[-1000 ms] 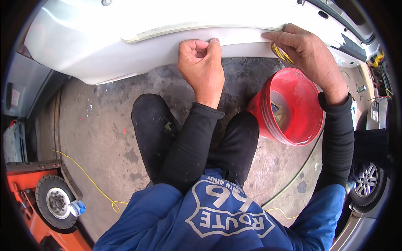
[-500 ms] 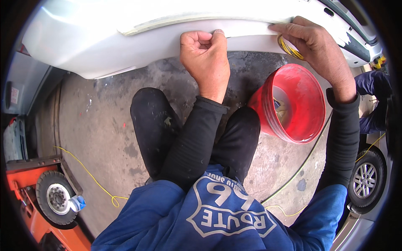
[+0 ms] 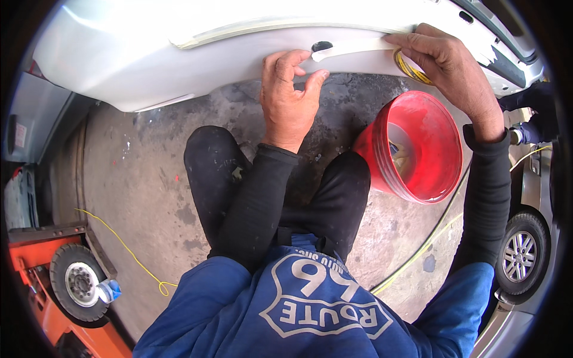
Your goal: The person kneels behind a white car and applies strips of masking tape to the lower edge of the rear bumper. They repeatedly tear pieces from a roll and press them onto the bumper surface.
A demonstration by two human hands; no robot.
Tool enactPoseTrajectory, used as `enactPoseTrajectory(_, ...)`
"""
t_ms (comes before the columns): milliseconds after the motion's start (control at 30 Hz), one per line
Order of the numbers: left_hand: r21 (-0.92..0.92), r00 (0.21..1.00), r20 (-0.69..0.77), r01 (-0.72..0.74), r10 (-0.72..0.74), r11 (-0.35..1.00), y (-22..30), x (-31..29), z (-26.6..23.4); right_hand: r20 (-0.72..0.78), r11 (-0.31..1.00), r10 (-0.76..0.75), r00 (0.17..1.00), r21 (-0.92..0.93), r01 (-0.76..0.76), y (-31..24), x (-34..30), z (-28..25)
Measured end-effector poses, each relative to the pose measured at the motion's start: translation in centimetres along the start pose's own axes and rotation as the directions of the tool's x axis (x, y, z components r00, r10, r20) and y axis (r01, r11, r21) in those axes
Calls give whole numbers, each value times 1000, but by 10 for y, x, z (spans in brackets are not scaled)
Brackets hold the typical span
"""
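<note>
A white bumper-like car panel (image 3: 239, 62) runs across the top, with pale tape (image 3: 250, 28) along its ridge. My left hand (image 3: 289, 98) is open beside a dark oval hole (image 3: 322, 46) in the panel, thumb and fingers apart. A white strip of tape (image 3: 352, 49) stretches from near that hole to my right hand (image 3: 444, 65); its left end is loose and curled. My right hand is closed at the strip's other end, with the tape roll (image 3: 412, 67), yellow and black inside, under its fingers. Parts of the roll are hidden by the hand.
A red bucket (image 3: 439, 149) stands tilted toward me on the concrete floor, a yellowish item (image 3: 403, 158) inside. Cables (image 3: 430, 238) cross the floor at right. An orange machine's wheel (image 3: 77, 283) is at lower left, a car wheel (image 3: 520, 253) at right, another person's dark-clothed legs (image 3: 534, 107) beyond.
My left hand has let go of the strip and opened, moving slightly left and down; the dark hole now shows. My right hand stays in place. The other person's legs have shifted.
</note>
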State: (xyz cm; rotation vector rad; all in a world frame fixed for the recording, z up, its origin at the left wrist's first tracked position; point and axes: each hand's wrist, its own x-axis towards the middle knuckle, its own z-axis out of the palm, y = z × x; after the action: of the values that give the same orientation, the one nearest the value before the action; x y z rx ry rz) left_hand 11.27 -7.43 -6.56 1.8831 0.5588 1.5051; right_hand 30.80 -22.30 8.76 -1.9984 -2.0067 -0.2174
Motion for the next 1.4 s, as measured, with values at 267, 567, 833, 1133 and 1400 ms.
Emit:
enactPoseTrajectory(267, -423, 878, 71, 457, -474, 783, 12, -2, 20, 3, 1000, -8, 1000, -9, 8, 2, -1, -2)
enactPoseTrajectory(567, -626, 802, 199, 546, -563, 557, 28, 14, 6, 43, 1000, -20, 999, -3, 20, -22, 2, -25)
enactPoseTrajectory(833, -688, 694, 184, 597, -696, 413, 42, 25, 10, 58, 997, -21, 998, -66, 25, -16, 11, -15)
enactPoseTrajectory(1133, -786, 736, 99, 471, -670, 401, 45, 21, 19, 63, 999, 3, 998, -53, 0, -13, 10, -15)
enactPoseTrajectory(1400, -749, 749, 89, 485, -657, 451, 44, 24, 20, 64, 998, -21, 998, -59, 25, -9, 9, -14)
